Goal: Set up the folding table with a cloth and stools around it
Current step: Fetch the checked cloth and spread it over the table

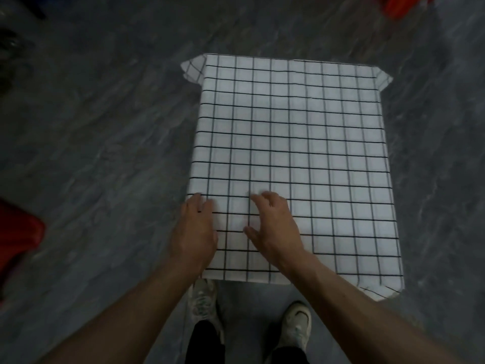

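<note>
Cloth (301,153), white with a black grid, spread over the whole tabletop, which is hidden beneath it. Corners droop at far left, far right and near right; the near-left corner is behind the left hand (195,227).

Left hand lies flat on the near-left edge, fingers straight, grasping nothing. Right hand (275,227) just beside it, fingers bent and spread, tips on the cloth, thumb apart. Heavy blur, but no fabric looks gathered, so I read it as released.

Risks, judged from here:
- Both hands work the same near-left corner, and nothing weighs down the far edge. A push toward the far side would drag the whole sheet, skew the grid and let the far corners droop further
- Bent right fingertips may ruck the cloth into a ridge instead of smoothing it
- Weight leaned on one corner of a folding table could tip it or upset an unlocked leg. Legs not visible, cannot check
- Shoes (298,327) stand close under the near edge. A knee could catch the hanging near-right corner when stepping away and pull the cloth askew
- Red shape (18,237) at the left of view and red patch (404,6) at top right are possibly the stools, too cropped to be sure. Both sit well apart from the table on the floor (105,127), none set around it yet. Sliding them in could snag the drooping corners
</note>
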A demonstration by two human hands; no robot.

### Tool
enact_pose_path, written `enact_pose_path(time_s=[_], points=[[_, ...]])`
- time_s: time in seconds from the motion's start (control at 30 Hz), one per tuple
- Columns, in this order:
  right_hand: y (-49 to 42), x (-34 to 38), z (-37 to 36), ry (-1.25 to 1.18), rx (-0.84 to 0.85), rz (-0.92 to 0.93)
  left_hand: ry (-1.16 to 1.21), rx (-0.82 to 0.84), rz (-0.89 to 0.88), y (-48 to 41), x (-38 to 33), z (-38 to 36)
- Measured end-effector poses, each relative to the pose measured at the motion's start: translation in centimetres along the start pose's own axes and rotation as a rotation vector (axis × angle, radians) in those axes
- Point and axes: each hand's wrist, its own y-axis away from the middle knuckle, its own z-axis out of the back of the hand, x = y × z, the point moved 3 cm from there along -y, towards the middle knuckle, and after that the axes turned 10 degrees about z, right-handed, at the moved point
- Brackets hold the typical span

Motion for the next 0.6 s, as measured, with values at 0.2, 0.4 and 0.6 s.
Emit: enact_pose_path(time_s=[0.2, 0.4, 0.6], points=[[-3.8, 3.4, -2.7, 0.170, 0.094, 0.042, 0.096, -0.007, 0.023, -0.9, 1.2, 0.6], [-4.2, 4.1, -4.0, 0.265, 0.069, 0.005, 0.194, 0.017, 0.002, 0.0, 3.2, -0.4], [-4.4, 4.3, -4.2, 0.307, 0.085, 0.010, 0.224, 0.030, 0.043, 1.5, 4.2, -1.1]])
